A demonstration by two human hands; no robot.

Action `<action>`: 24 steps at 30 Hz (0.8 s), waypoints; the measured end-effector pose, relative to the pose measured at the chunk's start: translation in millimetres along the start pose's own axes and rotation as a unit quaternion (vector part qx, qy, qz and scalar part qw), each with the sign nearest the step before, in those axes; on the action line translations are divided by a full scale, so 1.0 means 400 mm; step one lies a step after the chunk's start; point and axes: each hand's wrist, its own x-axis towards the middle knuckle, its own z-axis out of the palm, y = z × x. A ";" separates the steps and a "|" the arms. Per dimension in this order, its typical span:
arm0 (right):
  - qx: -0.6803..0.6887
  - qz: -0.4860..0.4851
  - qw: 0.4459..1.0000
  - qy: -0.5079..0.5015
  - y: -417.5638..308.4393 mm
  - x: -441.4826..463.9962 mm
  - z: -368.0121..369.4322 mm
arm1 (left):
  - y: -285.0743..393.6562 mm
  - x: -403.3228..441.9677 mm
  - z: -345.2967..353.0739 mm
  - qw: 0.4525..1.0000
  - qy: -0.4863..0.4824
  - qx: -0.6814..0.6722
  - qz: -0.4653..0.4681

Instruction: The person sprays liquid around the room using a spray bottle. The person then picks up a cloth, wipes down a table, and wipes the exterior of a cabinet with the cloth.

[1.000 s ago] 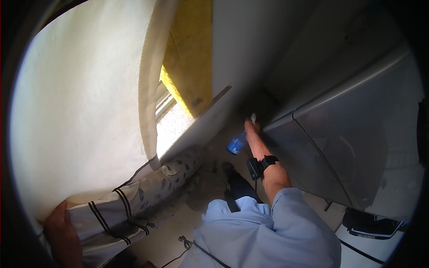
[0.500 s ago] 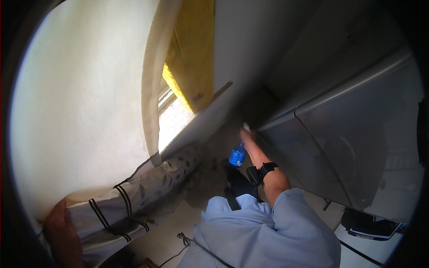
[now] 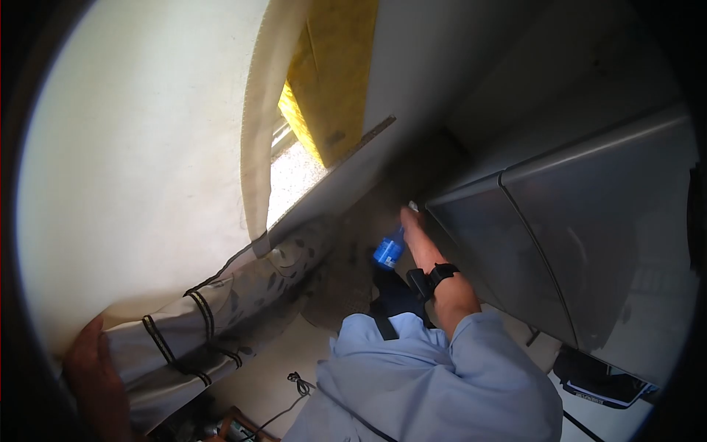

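Blue bottle (image 3: 389,252) hung from our right hand (image 3: 410,219), fingers closed around its neck, the body just our side of that grip; right of it stood a grey panel (image 3: 604,221), while our left hand (image 3: 96,368) touched a strapped bundle (image 3: 134,348), how firmly we couldn't tell

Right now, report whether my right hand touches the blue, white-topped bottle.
Touching. The head view shows the right hand gripping the blue bottle just below its white top.

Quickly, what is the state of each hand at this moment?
Left hand: at the end of the bundle; whether it grips cannot be told.
Right hand: closed, holding the bottle near its top.
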 end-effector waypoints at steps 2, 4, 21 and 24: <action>0.072 0.023 0.997 -0.026 0.010 -0.007 -0.001 | -0.003 0.004 0.000 1.000 -0.001 -0.027 0.001; 0.107 0.002 0.991 -0.077 0.057 0.030 0.002 | -0.007 0.012 0.002 0.998 -0.018 -0.063 -0.007; -0.187 -0.276 0.901 -0.278 0.026 -0.208 -0.073 | 0.188 0.113 0.018 0.954 0.036 -0.130 0.267; -0.251 -0.384 0.852 -0.253 0.066 -0.305 -0.124 | 0.355 0.259 0.118 0.850 0.150 -0.189 0.468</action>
